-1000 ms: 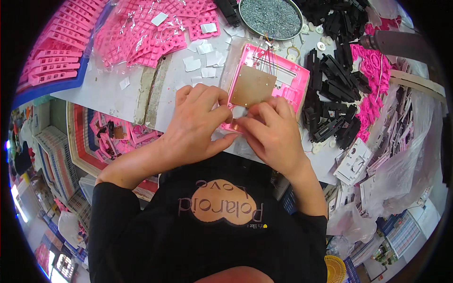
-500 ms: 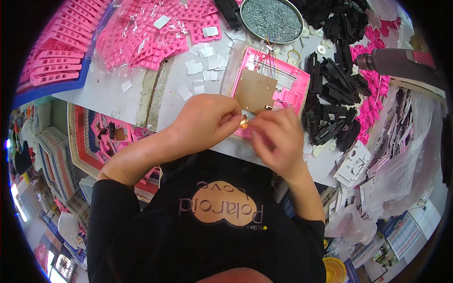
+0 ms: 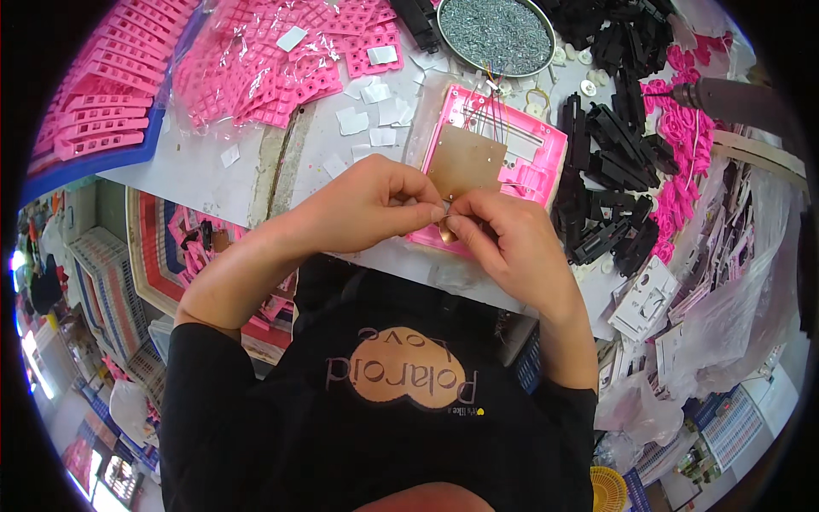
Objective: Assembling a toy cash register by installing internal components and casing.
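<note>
Both hands, lifted off the pink frame [image 3: 512, 154] since a second ago; left hand [image 3: 371, 205] and right hand [image 3: 503, 239] now pinch one small metal part [image 3: 445, 224] together (fitting under way).

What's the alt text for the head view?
Both hands, left hand and right hand, pinch a small metal part together at the near edge of a pink plastic frame holding a brown circuit board. Pink parts, black parts and a screw dish surround it.
</note>
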{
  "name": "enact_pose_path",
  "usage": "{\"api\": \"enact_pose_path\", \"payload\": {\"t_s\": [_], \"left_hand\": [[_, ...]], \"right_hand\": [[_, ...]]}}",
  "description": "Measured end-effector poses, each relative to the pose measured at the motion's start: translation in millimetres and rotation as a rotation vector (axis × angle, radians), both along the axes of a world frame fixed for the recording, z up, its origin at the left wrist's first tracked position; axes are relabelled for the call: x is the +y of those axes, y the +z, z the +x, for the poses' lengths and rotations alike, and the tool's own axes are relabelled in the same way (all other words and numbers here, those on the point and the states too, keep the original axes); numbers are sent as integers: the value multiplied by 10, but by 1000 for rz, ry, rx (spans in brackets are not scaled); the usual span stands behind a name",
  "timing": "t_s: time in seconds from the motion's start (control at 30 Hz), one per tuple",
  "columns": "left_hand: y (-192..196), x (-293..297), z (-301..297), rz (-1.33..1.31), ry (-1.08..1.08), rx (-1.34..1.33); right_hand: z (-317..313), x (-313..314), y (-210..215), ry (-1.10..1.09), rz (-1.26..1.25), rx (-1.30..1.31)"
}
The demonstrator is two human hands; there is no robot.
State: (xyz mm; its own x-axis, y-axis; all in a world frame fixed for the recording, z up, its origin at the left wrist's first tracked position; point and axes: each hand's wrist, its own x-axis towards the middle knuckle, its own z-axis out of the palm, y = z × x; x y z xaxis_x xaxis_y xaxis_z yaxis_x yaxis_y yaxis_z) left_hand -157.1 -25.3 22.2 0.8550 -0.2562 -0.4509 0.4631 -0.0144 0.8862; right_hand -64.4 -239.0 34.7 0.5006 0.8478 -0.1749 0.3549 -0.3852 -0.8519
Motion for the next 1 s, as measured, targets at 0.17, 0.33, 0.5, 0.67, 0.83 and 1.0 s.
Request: {"api": "enact_pose_path", "payload": {"t_s": [0.17,0.33,0.5,0.67,0.83,1.0], "left_hand": [[-32,-7,0,29,-5,-36],[54,-100,-53,280,-48,-209],[-45,-142,-100,334,-34,-384],[-64,-144,-137,374,-12,-386],[58,-50,-88,283,16,-147],[60,-96,-66,337,-44,-283]], "right_hand": [[22,25,31,52,-23,-68],[40,36,61,28,-83,-12],[53,32,18,53,-53,-49],[89,18,-2,75,-21,-41],[75,1,-18,51,25,7],[80,6,13,57,16,-3]]}}
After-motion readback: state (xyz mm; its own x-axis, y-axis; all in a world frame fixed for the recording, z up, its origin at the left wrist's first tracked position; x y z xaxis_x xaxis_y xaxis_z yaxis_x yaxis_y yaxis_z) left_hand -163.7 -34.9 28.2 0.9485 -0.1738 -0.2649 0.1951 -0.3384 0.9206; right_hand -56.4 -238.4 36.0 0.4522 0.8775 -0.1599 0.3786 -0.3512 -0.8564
